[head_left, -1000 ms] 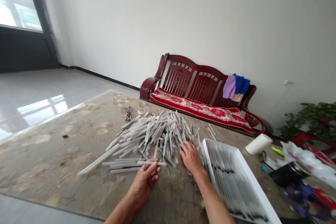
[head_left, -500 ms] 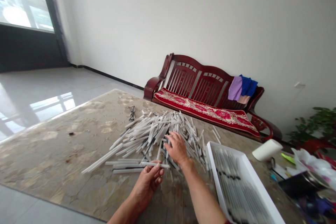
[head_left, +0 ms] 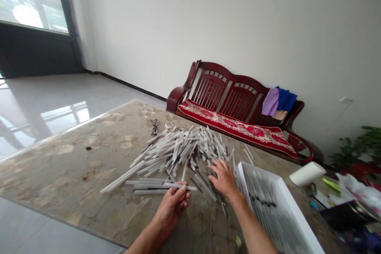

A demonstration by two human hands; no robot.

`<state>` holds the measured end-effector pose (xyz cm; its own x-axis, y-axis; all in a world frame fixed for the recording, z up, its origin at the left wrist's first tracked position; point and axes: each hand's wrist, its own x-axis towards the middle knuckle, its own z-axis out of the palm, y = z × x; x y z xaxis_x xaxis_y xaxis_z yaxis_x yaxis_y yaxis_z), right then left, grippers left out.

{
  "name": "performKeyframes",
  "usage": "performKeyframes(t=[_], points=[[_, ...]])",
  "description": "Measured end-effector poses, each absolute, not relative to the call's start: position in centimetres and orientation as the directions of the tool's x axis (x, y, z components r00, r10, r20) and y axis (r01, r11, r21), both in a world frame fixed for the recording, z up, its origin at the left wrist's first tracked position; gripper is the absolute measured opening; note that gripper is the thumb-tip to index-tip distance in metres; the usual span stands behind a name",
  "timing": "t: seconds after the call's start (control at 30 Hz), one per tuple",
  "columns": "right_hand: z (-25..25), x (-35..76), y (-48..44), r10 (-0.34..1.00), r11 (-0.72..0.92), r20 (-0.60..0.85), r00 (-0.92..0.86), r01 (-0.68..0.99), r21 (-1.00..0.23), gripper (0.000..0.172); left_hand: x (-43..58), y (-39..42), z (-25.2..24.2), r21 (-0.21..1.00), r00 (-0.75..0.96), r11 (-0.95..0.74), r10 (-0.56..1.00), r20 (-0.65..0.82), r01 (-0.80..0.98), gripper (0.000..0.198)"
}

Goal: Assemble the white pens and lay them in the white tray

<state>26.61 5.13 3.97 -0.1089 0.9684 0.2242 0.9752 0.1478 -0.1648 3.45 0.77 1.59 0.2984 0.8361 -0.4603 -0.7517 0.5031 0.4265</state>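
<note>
A big loose pile of thin white sticks with black parts (head_left: 181, 149) lies on the marble table (head_left: 74, 166). My left hand (head_left: 174, 206) is closed on a small bundle of these white sticks (head_left: 154, 185), held flat and pointing left. My right hand (head_left: 224, 177) rests palm down with fingers spread on the near right edge of the pile, holding nothing. Just right of it stands a white tray (head_left: 285, 200) filled with sticks laid in rows.
A pair of glasses (head_left: 154, 126) lies behind the pile. A white roll (head_left: 308, 173), a dark bag and clutter sit at the right. Beyond the table stand a dark wooden bench (head_left: 235, 107) with red cushion and a potted plant (head_left: 361, 145).
My right hand swept left across the pile, then drew back to its near right edge beside the tray. The left hand kept its bundle. The camera panned slightly.
</note>
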Motion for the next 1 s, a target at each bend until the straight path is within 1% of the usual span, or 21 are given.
performKeyframes(t=[0.07, 0.13, 0.2, 0.33, 0.47, 0.53, 0.57, 0.6, 0.67, 0.7, 0.77, 0.8, 0.83, 0.9, 1.0], points=[[4.3, 26.1, 5.4, 0.955, 0.153, 0.28, -0.096, 0.97, -0.189, 0.036, 3.5, 0.8, 1.6, 0.429, 0.299, 0.5, 0.839, -0.454, -0.752, 0.021], [4.6, 24.7, 5.9, 0.947, 0.171, 0.304, -0.104, 0.964, -0.204, 0.032, 3.5, 0.8, 1.6, 0.437, 0.293, 0.497, 0.841, -0.455, -0.749, 0.02], [4.6, 23.1, 6.7, 0.951, 0.177, 0.286, -0.12, 0.967, -0.184, 0.028, 3.5, 0.8, 1.6, 0.447, 0.281, 0.492, 0.843, -0.458, -0.747, 0.019], [4.1, 21.0, 7.9, 0.969, 0.166, 0.204, -0.142, 0.981, -0.105, 0.021, 3.6, 0.7, 1.3, 0.456, 0.275, 0.478, 0.854, -0.443, -0.75, 0.02], [3.5, 20.9, 7.7, 0.973, 0.164, 0.176, -0.147, 0.983, -0.086, 0.016, 3.6, 0.7, 1.3, 0.468, 0.276, 0.475, 0.859, -0.432, -0.745, 0.019], [3.5, 21.1, 7.3, 0.974, 0.161, 0.18, -0.141, 0.982, -0.103, 0.015, 3.7, 0.7, 1.3, 0.471, 0.274, 0.478, 0.857, -0.437, -0.742, 0.018], [3.6, 21.2, 7.0, 0.974, 0.151, 0.189, -0.123, 0.979, -0.138, 0.014, 3.6, 0.7, 1.4, 0.47, 0.272, 0.477, 0.856, -0.44, -0.742, 0.018], [3.6, 21.3, 6.6, 0.975, 0.133, 0.202, -0.092, 0.971, -0.198, 0.014, 3.6, 0.7, 1.4, 0.47, 0.268, 0.475, 0.857, -0.44, -0.744, 0.018], [3.7, 21.4, 5.7, 0.973, 0.081, 0.229, 0.012, 0.916, -0.393, 0.013, 3.6, 0.7, 1.5, 0.47, 0.26, 0.466, 0.86, -0.438, -0.75, 0.018], [3.6, 21.4, 5.1, 0.97, 0.053, 0.231, 0.078, 0.858, -0.512, 0.011, 3.6, 0.7, 1.5, 0.471, 0.256, 0.462, 0.862, -0.438, -0.752, 0.018], [3.5, 21.2, 3.8, 0.957, 0.011, 0.202, 0.206, 0.675, -0.737, 0.005, 3.7, 0.7, 1.6, 0.473, 0.25, 0.459, 0.863, -0.44, -0.752, 0.019], [3.5, 21.1, 3.0, 0.95, -0.002, 0.174, 0.258, 0.565, -0.825, 0.005, 3.7, 0.7, 1.6, 0.476, 0.249, 0.458, 0.863, -0.439, -0.751, 0.019], [3.4, 20.9, 2.2, 0.944, -0.01, 0.141, 0.298, 0.455, -0.891, 0.009, 3.8, 0.7, 1.6, 0.48, 0.249, 0.457, 0.865, -0.435, -0.749, 0.02], [3.4, 20.4, 0.7, 0.933, -0.011, 0.09, 0.35, 0.275, -0.961, 0.016, 3.8, 0.7, 1.6, 0.494, 0.255, 0.452, 0.873, -0.415, -0.743, 0.021], [3.7, 19.6, -1.3, 0.922, 0.02, 0.06, 0.382, 0.107, -0.994, 0.021, 3.9, 0.7, 1.5, 0.522, 0.26, 0.441, 0.885, -0.385, -0.73, 0.021]])
